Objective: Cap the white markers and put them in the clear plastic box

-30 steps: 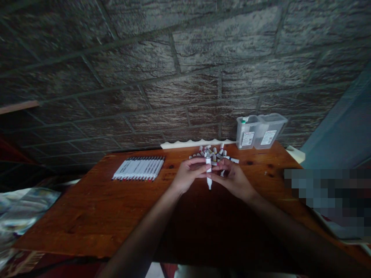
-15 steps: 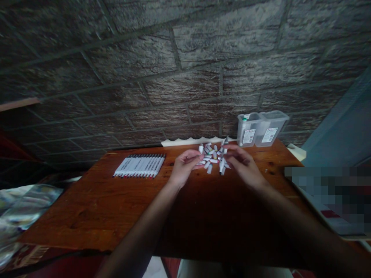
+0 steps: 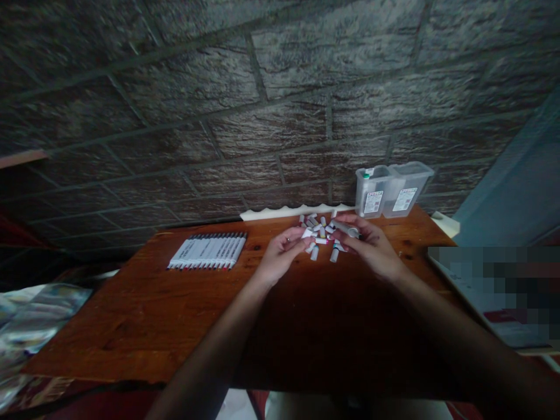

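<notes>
Near the back of the wooden table, my left hand point(image 3: 282, 252) pinches a white marker cap point(image 3: 307, 232) between thumb and fingers. My right hand point(image 3: 374, 248) is closed on a marker point(image 3: 346, 228), its pale body partly hidden by the fingers and pointing toward the left hand. Between and beyond the two hands lies a loose pile of white marker caps point(image 3: 322, 221), some with coloured ends. Two caps rest at the near side of the pile, one of them a white cap point(image 3: 335, 254) below my right fingers. The cap and the marker are apart.
Capless markers point(image 3: 207, 251) lie side by side in a neat row on the left of the table point(image 3: 175, 315). Two joined clear plastic containers point(image 3: 394, 192) stand at the back right, a marker inside one. A white wavy strip point(image 3: 293, 212) runs along the stone wall point(image 3: 280, 128).
My right hand has turned the marker from roughly upright to tilted, lying across toward the left hand. My left hand stays nearly in place with its cap. The view has shifted slightly.
</notes>
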{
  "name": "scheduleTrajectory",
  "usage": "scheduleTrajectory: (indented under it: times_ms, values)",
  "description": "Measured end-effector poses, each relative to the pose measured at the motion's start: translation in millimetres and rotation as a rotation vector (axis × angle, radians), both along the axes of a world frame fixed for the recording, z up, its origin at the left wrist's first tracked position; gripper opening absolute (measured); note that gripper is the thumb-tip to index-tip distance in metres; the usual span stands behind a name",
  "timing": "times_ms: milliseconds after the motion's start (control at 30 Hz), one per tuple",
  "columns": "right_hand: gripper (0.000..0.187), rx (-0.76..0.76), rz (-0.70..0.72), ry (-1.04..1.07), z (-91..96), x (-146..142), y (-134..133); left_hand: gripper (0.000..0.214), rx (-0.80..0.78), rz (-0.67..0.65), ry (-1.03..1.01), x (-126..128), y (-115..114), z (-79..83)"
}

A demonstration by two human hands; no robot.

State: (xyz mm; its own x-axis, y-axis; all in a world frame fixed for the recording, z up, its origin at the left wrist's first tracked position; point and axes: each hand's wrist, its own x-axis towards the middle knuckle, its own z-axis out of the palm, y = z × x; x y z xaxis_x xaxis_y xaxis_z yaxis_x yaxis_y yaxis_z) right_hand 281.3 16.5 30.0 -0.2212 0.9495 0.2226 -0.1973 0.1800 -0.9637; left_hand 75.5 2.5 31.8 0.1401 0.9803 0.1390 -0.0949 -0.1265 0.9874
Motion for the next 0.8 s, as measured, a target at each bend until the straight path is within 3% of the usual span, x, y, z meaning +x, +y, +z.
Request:
scheduleTrajectory:
  times_ms: [133, 333, 500, 667, 800]
  values:
    - [0.025, 0.003, -0.068, 0.014, 2.2, -1, 0, 0.024, 0.068, -0.009, 0.018, 0, 0, 3.2]
    - [0.034, 0.013, -0.182, 0.048, 8.1, 1, 0, 0.025, 0.095, -0.086, 0.021, 0, -2, -0.2]
    - [0.034, 0.045, -0.268, 0.033, 9.0, 1, -1, 0.025, 0.138, -0.064, 0.1, 3, -5, -7.4]
    - [0.027, 0.19, -0.309, -0.023, 9.9, 0, -7, 0.018, 0.21, -0.064, 0.216, 5, -5, -10.6]
    - [0.02, 0.399, -0.321, -0.138, 7.1, -1, -11, 0.021, 0.251, -0.053, 0.265, 5, -3, -12.0]
